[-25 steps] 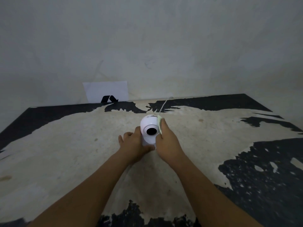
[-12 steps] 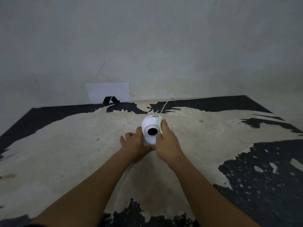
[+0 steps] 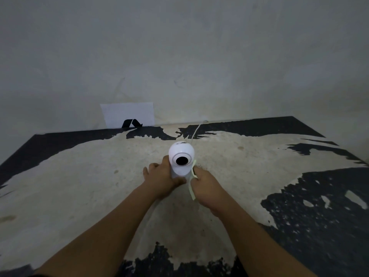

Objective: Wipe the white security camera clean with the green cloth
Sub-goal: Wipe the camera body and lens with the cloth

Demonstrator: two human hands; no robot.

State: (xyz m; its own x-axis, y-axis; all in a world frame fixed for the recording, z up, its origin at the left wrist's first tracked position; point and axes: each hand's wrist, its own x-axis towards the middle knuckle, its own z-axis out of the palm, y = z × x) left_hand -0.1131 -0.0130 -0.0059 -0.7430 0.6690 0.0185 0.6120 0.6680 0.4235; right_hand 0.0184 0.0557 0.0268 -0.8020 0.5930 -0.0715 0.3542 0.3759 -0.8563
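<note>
A: Where does the white security camera [image 3: 181, 159] stand?

B: Upright on the worn table [image 3: 79, 186], about the middle of it, lens facing the person. A thin white cable [image 3: 196, 129] runs from behind it to the far edge by the wall.

A: And the hands?

B: The left hand [image 3: 162, 176] is wrapped around the lower body of the camera from the left side, fingers curled against it. The right hand [image 3: 206, 186] is closed on the green cloth [image 3: 193, 182], just right of the base; only a pale strip of cloth shows along the hand's near-left edge.

A: How would you expect the camera to handle?

B: Light and hollow, I judge, with a smooth plastic shell that could slip under a rubbing cloth. The round head probably swivels on its stand, so holding the lower body, as the left hand does, looks the safer place. The dark lens face seems the delicate part; gentle pressure there.

A: And the cloth?

B: Soft and limp. It bunches in the fist and should follow the dome's curve easily. The cable could tug if the camera is turned far.
</note>
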